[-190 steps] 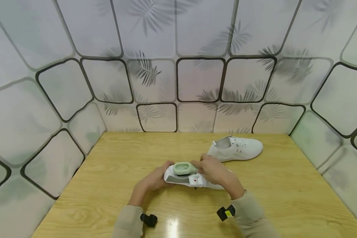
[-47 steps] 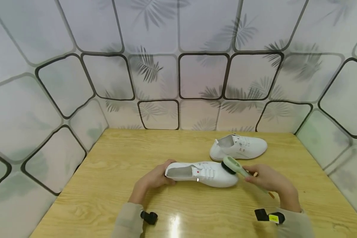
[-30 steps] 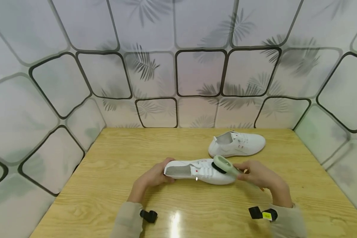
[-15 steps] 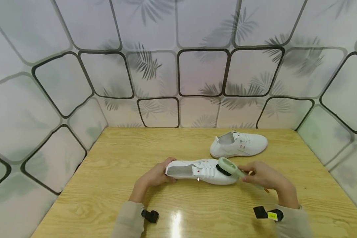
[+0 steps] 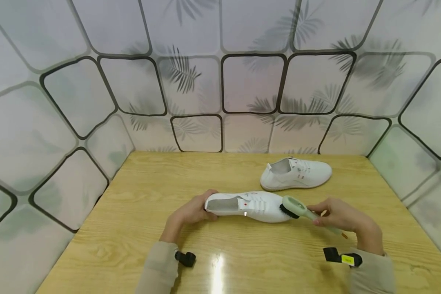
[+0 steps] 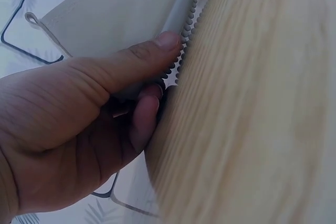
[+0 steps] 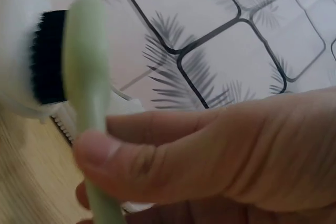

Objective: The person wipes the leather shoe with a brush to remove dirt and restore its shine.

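A white lace-up shoe point(image 5: 270, 204) lies sideways in the middle of the table, toe to the right. My left hand point(image 5: 194, 210) grips its heel; in the left wrist view the thumb point(image 6: 142, 59) presses the side just above the ridged sole, while fingers curl beneath. My right hand point(image 5: 339, 214) holds a pale green shoe brush point(image 5: 295, 205) by its handle, thumb along it in the right wrist view. The brush's black bristles point(image 7: 50, 59) touch the toe of the shoe. The handle's far end is partly hidden by the hand.
A second white shoe point(image 5: 297, 174) stands behind the first, toward the back right of the wooden table point(image 5: 150, 179). A patterned curtain-like wall point(image 5: 194, 90) encloses the back and sides. Black cameras are strapped on both wrists.
Earlier the brush was at the shoe's heel opening; since then it has gone to the toe and moved back and forth there. Just now it slid right toward the tip. The left hand keeps its grip.
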Action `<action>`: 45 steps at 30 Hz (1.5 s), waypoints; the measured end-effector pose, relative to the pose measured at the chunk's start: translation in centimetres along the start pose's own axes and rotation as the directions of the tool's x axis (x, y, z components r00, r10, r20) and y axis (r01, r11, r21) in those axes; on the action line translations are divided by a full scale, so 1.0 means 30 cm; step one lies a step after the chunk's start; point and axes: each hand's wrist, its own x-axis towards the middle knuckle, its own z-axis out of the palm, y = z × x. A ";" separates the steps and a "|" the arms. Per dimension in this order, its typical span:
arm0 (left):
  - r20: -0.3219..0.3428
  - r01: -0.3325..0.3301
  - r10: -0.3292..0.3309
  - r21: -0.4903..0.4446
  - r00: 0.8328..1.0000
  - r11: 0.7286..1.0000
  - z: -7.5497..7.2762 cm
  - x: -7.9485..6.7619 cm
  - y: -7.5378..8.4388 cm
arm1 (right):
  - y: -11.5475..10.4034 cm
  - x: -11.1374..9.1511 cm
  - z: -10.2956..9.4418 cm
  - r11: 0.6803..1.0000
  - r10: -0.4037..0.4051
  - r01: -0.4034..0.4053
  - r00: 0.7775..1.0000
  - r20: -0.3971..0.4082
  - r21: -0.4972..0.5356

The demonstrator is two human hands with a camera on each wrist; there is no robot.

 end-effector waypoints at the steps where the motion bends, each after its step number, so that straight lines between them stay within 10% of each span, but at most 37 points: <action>1: 0.004 -0.003 0.003 0.003 1.000 1.000 -0.002 0.001 0.000 | 0.003 -0.007 -0.004 1.000 -0.001 0.001 1.000 0.004 -0.008; 23: 0.063 0.057 -0.056 -0.024 0.996 0.998 -0.008 -0.002 0.042 | 0.035 -0.070 -0.010 0.996 0.084 -0.084 0.996 -0.035 0.015; 28: 0.056 0.093 -0.090 -0.051 0.994 0.994 -0.009 -0.005 0.038 | 0.029 -0.055 0.026 0.989 0.035 -0.028 0.998 -0.050 0.142; 32: 0.055 0.110 -0.107 -0.058 0.993 0.992 -0.013 -0.010 0.036 | 0.023 -0.034 0.070 0.913 0.094 -0.078 0.995 -0.019 0.401; 38: 0.062 0.106 -0.103 -0.047 0.993 0.993 -0.019 -0.016 0.027 | 0.004 0.007 0.150 0.759 0.342 -0.220 0.936 -0.087 0.612; 45: 0.041 0.098 -0.100 0.043 0.994 0.994 -0.020 -0.012 0.007 | 0.010 0.024 0.212 0.817 0.413 -0.242 0.879 -0.239 0.524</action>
